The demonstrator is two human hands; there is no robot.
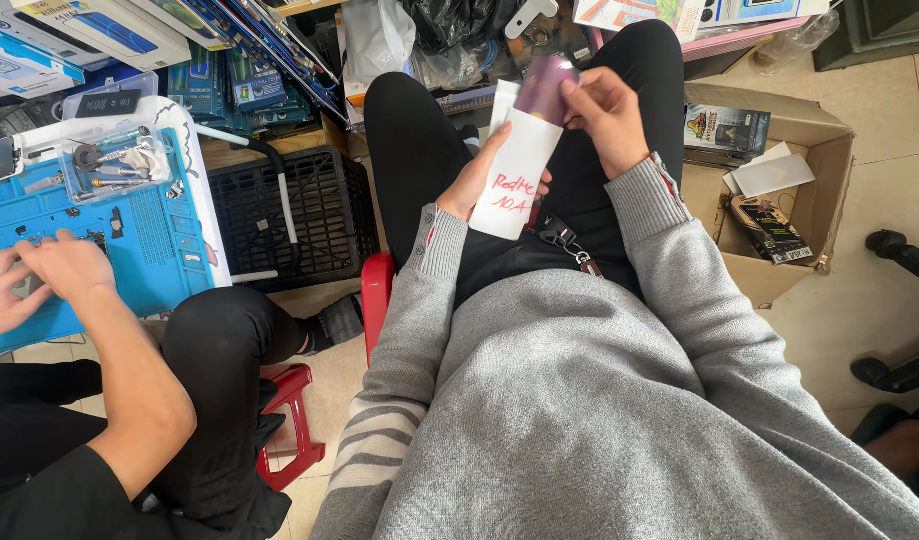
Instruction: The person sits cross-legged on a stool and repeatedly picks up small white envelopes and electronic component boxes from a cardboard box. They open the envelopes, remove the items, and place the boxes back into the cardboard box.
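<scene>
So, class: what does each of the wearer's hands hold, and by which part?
The left hand holds a white paper sleeve by its lower left edge. The right hand grips the purple flat item at its top end, sticking out of the sleeve.

This looks like a small phone repair shop, cramped and worked in at floor level. A blue repair mat (149,250) lies on the desk at the left, with a clear tray of small tools (114,165) on it, and a co-worker's hands (39,275) rest on the mat. Boxed phone accessories (89,30) are stacked thickly along the back, beside a black plastic crate (319,215). An open cardboard box (819,150) of packaged goods sits on the tiled floor (879,290) at the right. Both people sit on low red plastic stools (291,420), knees close to the stock
</scene>
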